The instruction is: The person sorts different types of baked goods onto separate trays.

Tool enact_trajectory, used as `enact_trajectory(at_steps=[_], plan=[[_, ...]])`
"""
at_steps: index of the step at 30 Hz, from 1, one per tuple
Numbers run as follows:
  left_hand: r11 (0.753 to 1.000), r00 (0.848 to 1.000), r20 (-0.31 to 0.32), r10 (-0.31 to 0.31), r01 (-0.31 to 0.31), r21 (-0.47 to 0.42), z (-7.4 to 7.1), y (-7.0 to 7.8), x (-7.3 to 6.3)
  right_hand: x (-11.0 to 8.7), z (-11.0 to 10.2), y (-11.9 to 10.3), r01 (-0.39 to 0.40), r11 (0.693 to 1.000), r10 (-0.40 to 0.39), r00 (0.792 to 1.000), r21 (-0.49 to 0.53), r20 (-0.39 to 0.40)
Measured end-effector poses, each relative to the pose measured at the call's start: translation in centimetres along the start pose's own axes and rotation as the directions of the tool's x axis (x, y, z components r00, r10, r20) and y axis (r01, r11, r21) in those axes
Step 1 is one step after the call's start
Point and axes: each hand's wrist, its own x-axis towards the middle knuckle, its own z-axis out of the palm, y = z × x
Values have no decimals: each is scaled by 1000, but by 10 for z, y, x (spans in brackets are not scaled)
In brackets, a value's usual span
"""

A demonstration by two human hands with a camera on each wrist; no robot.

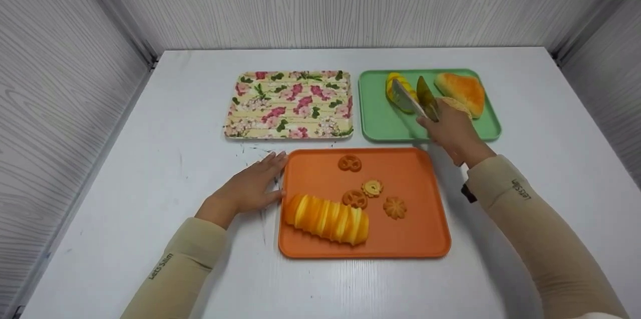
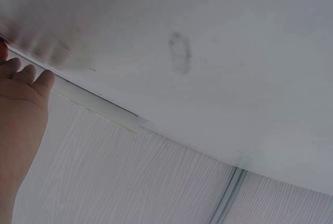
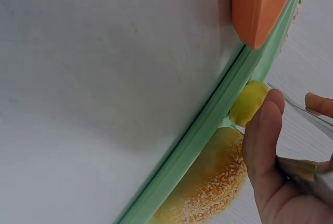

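Observation:
My right hand [image 1: 454, 131] grips metal food tongs [image 1: 409, 102] over the green tray [image 1: 373, 126]. The two tong blades stand apart, one overlapping a yellow, ridged food piece [image 1: 392, 78], the other to its right. In the right wrist view, the thumb and fingers lie along the tong arms [image 3: 307, 115], near the yellow piece [image 3: 248, 102]. A browned bread piece [image 1: 463, 89] with a crumbly coating lies right of the tongs, partly behind my hand. My left hand [image 1: 249, 186], fingers extended, rests at the left edge of the orange tray [image 1: 320, 174].
On the orange tray lie a long sliced-looking yellow-orange roll [image 1: 328, 220], pretzel-shaped biscuits [image 1: 349, 163], a round biscuit [image 1: 372, 188] and a flower-shaped one [image 1: 395, 207]. A flowered tray [image 1: 290, 103] stands at the back left. Wood-grained panels [image 1: 350, 3] enclose the white table [image 1: 135, 174].

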Motion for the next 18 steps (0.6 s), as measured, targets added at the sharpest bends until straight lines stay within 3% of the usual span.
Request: enact_trajectory(at_steps=[18], plan=[[1000, 1000, -10, 15, -15, 11, 1, -1, 1, -32, -5, -5, 95, 994, -91, 993, 53, -68]])
